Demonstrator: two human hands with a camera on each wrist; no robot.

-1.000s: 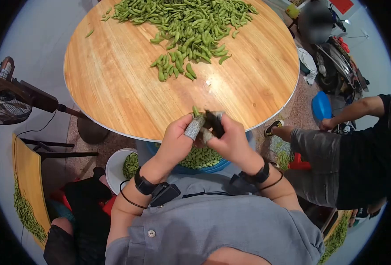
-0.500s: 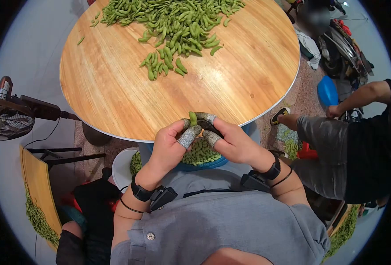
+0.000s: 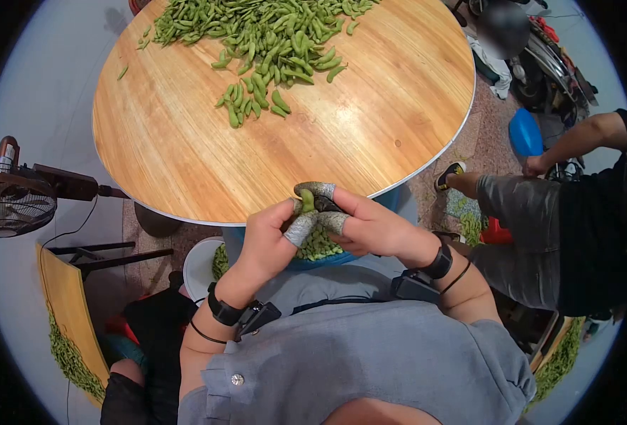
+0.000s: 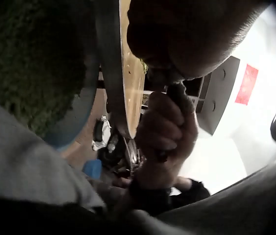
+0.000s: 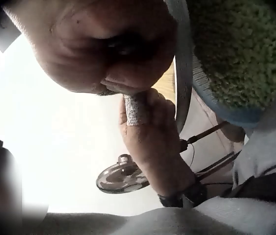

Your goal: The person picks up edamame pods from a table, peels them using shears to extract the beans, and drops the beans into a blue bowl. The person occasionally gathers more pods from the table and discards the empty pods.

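A green soybean pod (image 3: 307, 201) stands up between both hands, over the near edge of the round wooden table (image 3: 172, 149). My left hand (image 3: 269, 235) pinches it between thumb and index finger. From the other side, my right hand (image 3: 376, 227) grips around it, its index finger bent across the top and its thumb close to the left thumb. Grey wraps cover several fingertips, and something dark shows between the right fingers. Beneath the hands is a blue basin (image 3: 306, 265) with shelled soybeans (image 3: 320, 245). In both wrist views the pod is hidden.
A large pile of soybean pods (image 3: 257, 35) lies on the table's far side. On the left are a fan (image 3: 16, 200), a white bucket (image 3: 197, 268) and a side table (image 3: 69, 290) with pods. Another person (image 3: 526, 234) stands at right near a blue plastic thing (image 3: 525, 133).
The hands were close together, then the right fingers spread apart, and now its index finger crosses the pod's top. The pod stays in the left hand. The head view has shifted slightly.
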